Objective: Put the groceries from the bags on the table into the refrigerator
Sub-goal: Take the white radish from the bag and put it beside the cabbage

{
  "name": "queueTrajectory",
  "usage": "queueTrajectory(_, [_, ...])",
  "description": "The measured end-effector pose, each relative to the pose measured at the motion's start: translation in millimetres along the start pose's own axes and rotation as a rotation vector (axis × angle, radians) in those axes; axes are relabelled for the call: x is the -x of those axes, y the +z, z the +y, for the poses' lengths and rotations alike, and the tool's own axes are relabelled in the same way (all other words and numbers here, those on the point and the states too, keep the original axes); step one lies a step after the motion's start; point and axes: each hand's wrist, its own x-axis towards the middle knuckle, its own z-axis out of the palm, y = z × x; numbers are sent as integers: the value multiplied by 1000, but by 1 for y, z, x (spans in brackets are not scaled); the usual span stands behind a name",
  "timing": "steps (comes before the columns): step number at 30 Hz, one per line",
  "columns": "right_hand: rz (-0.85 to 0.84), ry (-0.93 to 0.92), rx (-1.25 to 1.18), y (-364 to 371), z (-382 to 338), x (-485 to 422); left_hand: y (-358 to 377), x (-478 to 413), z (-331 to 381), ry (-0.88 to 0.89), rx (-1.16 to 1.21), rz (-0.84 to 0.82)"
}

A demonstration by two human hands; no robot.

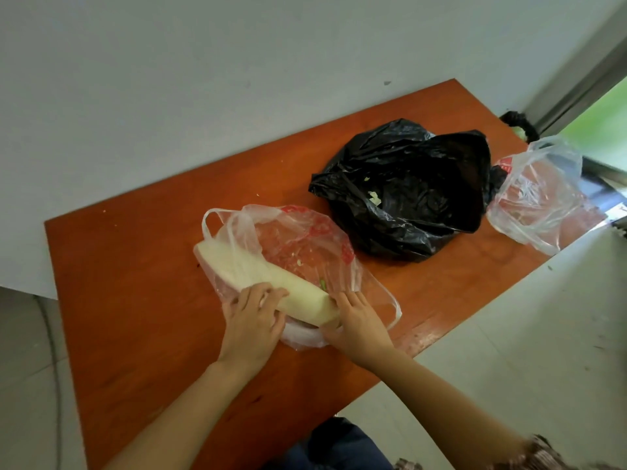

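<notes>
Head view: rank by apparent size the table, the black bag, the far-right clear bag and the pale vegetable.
1. table
2. black bag
3. far-right clear bag and pale vegetable: these look about alike, and the bag lies farther from the camera, so they are left unranked.

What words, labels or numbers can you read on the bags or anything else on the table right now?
No text is legible in this view.
Near clear bag: red print, too blurred to read.
Far clear bag: red print near its top edge, too blurred to read.
Black bag: no print visible.
Pale vegetable: no label visible.
</notes>
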Motion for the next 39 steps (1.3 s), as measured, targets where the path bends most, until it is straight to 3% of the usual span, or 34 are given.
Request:
queueTrajectory(3, [-35,71,26,4,-5,-13,-2,-26,3,97,-56,-315])
queueTrajectory(5, [-69,99,7,4,-4,-17,-1,-40,1,151,-121,-422])
queueTrajectory(11, [-104,46,112,-17,-5,-29,-1,-72,-5,363,-251,-393])
queueTrajectory(15, [-24,-40,31,-63,-14,-38,-17,-94,-15,403,-152,-262])
queueTrajectory(22, [176,-108,-529,-142,-61,-69,-80,-122,-14,79,275,-64])
queueTrajectory(25, [205,-176,-661,-161,-84,-80,-97,-127,-12,-6,427,34])
queueTrajectory(34, [250,-224,-818,-217,-107,-89,-135,-150,16,-214,829,168])
queueTrajectory(39, [214,-118,-546,-198,-76,-63,-156,-164,38,-321,986,291])
